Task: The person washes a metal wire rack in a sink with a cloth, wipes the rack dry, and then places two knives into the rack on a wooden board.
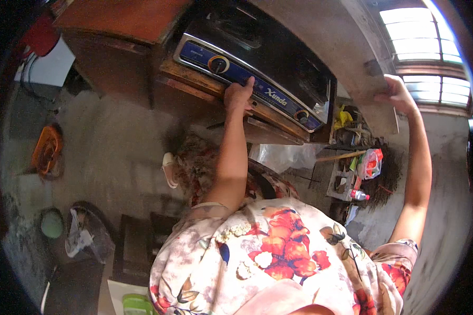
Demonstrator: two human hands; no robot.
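A two-burner gas stove point(268, 92) with a black top and blue control panel stands on a worn wooden counter point(194, 77). My left hand point(238, 96) is at the middle of its front, between the two round knobs. The thumb lies against the panel, and the fingers curl at the wooden edge below it, partly hidden. Raised at the far right, my right hand point(398, 95) has its fingers apart at the edge of a grey slab point(370, 97). Nothing shows between those fingers; whether they touch the slab I cannot tell.
A brown wooden cabinet point(115, 68) adjoins the stove at left. A barred window point(425, 58) is beyond my right hand. Below it stand a plastic bottle point(359, 195) and a bagged red item point(372, 164). An orange basket point(46, 149) and a lined bin point(86, 233) are at left.
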